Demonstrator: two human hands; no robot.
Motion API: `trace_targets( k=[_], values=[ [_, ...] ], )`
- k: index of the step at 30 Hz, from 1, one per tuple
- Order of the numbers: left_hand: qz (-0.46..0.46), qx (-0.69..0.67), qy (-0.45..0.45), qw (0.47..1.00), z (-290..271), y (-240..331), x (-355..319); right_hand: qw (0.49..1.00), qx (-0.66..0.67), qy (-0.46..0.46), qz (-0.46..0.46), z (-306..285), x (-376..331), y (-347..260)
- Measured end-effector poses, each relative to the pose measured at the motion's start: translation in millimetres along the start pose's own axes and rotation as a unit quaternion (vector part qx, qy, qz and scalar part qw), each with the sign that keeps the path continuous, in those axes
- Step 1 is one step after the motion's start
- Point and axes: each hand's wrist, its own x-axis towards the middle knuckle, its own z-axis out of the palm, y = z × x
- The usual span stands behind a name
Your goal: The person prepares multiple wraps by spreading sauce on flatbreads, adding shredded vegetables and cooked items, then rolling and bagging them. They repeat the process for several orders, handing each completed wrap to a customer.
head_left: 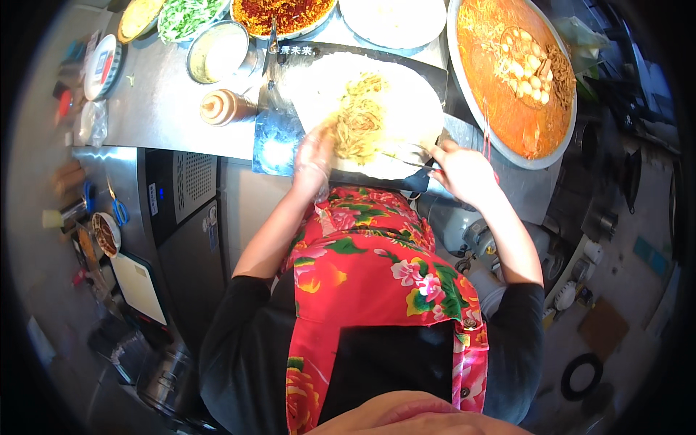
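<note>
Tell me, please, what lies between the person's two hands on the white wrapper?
In the head view, a heap of yellowish shredded filling lies on the wrapper between the gloved left hand and the right hand, which holds metal tongs.

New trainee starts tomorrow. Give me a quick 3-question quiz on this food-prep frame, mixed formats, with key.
1. True or false: the left hand wears a clear glove.
2. Which hand holds the metal tongs?
A. left hand
B. right hand
C. neither
3. Fill in: the pile of shredded filling lies on a thin white ____.

Key:
1. True.
2. B.
3. Wrapper; it is spread flat on the steel counter, beside the big pan of orange broth.
</note>
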Motion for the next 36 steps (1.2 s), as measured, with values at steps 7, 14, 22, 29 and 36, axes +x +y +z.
trace_targets(
  k=[7,14,22,29,36],
  values=[
    [0.008,-0.083,0.116,0.990,25,7,-31,0.981,0.163,0.089,-0.057,-29,75,97],
    [0.014,-0.032,0.159,0.987,49,-16,-41,0.885,-0.038,0.446,-0.127,-35,188,60],
    [0.087,0.487,0.011,0.869,15,16,-75,0.925,0.100,0.170,-0.324,128,81,-55],
    [0.086,0.561,-0.046,0.822,9,26,-31,0.954,0.213,0.153,-0.145,74,85,-34],
    [0.359,0.490,-0.022,0.794,47,41,67,0.943,0.299,0.138,0.047,60,136,17]
  ],
)
